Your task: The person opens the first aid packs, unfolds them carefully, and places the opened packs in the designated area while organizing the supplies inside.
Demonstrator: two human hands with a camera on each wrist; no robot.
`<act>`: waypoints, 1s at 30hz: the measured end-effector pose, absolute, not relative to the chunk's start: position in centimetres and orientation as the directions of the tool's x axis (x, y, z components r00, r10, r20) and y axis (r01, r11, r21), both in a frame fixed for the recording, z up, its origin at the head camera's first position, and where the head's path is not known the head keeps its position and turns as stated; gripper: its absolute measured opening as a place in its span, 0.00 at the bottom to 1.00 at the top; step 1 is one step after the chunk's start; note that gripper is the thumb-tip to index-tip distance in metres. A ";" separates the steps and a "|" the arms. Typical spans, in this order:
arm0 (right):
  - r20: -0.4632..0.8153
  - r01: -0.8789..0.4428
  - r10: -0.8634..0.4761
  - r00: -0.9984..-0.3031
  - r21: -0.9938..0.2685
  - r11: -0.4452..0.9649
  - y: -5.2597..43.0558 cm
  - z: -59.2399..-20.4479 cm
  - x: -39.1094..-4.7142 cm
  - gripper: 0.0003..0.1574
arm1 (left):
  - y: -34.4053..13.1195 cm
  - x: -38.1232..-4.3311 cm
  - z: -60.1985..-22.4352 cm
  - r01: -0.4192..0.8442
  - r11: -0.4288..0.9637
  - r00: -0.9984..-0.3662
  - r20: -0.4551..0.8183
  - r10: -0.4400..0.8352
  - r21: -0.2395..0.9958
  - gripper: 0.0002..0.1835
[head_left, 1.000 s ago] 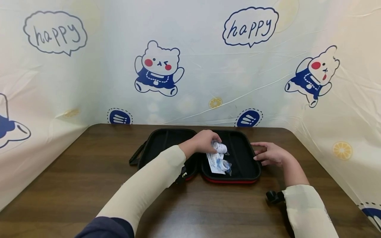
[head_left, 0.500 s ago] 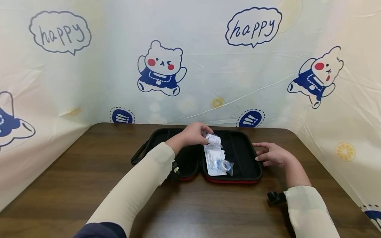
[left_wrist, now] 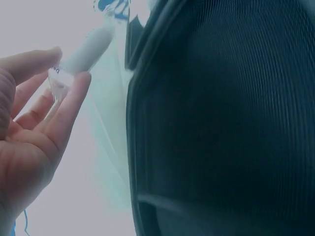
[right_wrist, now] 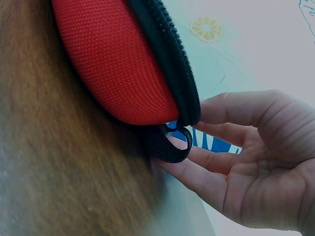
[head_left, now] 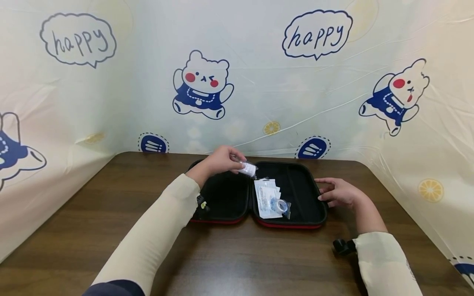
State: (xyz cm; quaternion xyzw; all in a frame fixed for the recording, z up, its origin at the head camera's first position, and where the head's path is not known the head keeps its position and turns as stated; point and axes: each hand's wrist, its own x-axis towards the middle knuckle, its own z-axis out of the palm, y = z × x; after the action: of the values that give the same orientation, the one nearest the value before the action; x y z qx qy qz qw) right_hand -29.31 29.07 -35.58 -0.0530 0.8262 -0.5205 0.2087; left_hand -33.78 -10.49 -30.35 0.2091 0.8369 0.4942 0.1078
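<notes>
My left hand [head_left: 220, 159] pinches a white bandage roll [head_left: 248, 169] in a clear wrapper between thumb and fingers. In the head view the roll hangs over the middle fold of an unzipped first-aid case [head_left: 309, 197], black inside and red outside. In the left wrist view the thumb and fingertips grip the near end of the wrapper. At the case's right side is my right hand [head_left: 340, 192], fingers extended. Its thumb touches the zipper edge [right_wrist: 189, 98], and its other fingers lie by a black strap loop [right_wrist: 170, 151].
Several flat white packets [head_left: 264, 199] lie in the right half of the case, with a white tape roll [head_left: 282, 206] in a clear bag beside them. The case's left half [head_left: 227, 197] lies flat on the brown wooden table [head_left: 237, 259]. A printed curtain [head_left: 244, 74] stands behind.
My left hand has lifted the bandage roll off the packets and carried it left toward the case's left half. The right hand has stayed at the case's edge.
</notes>
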 end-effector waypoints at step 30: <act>-0.289 0.131 -0.281 -0.915 -0.873 0.470 29.0 -35.8 -29.4 0.48 | -19.1 -35.2 -32.1 0.058 0.452 -0.986 -0.019 0.163 0.890 0.25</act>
State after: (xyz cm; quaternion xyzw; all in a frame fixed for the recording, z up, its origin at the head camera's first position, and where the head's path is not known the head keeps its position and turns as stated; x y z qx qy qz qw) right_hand -29.42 29.05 -35.78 -0.0448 0.8334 -0.5130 0.2008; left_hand -35.18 -19.15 -32.14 0.0649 0.8506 0.5193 0.0506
